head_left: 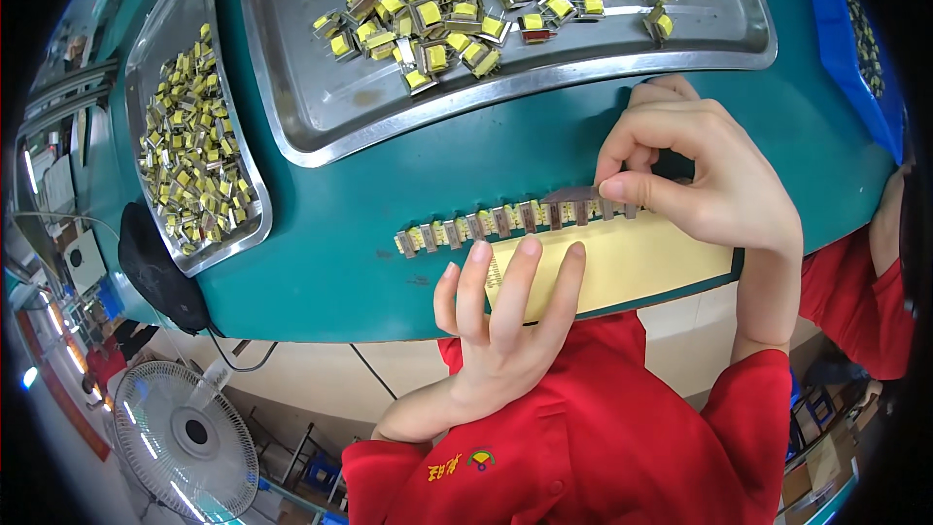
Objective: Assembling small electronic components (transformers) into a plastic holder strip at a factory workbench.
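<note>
A row of small transformers [502, 222] with yellow windings and grey metal cores lies side by side on the green tabletop. My right hand [705, 160] is over the row's right end, thumb and forefinger pinched together on a thin brownish strip [571, 193] that runs along the tops of the transformers. Beneath the row lies a flat pale-yellow sheet [641, 258] with fine printed marks at its left edge. My left hand [505, 331] has its fingers spread, with the fingertips on the sheet and just below the row.
A large metal tray [321, 126] with many loose transformers stands beyond the row. A narrower metal tray [258, 199], also heaped with transformers, is at the left beside a black object [155, 272]. A blue bin [846, 68] stands far right, near another person's red sleeve [855, 301]. A fan [190, 433] is lower left.
</note>
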A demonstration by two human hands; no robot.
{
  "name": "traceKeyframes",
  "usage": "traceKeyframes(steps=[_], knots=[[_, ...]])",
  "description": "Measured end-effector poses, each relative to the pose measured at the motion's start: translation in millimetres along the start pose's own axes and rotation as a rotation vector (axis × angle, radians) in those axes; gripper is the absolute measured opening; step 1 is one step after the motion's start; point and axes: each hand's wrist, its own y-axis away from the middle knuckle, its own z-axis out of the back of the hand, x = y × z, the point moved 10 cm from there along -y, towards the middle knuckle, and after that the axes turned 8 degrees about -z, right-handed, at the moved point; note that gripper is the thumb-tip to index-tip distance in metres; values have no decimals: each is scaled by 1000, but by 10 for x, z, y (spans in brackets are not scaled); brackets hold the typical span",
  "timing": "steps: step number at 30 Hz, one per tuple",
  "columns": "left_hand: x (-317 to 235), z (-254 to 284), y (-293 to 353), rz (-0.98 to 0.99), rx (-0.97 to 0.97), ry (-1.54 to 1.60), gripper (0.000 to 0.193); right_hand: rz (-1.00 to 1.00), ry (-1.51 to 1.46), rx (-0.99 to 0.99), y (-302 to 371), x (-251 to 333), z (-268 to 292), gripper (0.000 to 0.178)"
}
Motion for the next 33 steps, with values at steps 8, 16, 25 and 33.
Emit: traceKeyframes(steps=[8, 16, 25, 33], knots=[[23, -44, -9, 22, 37, 1, 42, -15, 29, -8, 13, -22, -19, 14], [41, -53, -20, 30, 48, 27, 44, -20, 37, 1, 7, -30, -40, 15], [44, -58, -35, 35, 61, 52, 45, -9, 53, -12, 32, -34, -29, 15], [99, -37, 1, 136, -53, 20, 44, -10, 48, -6, 24, -41, -45, 16]])
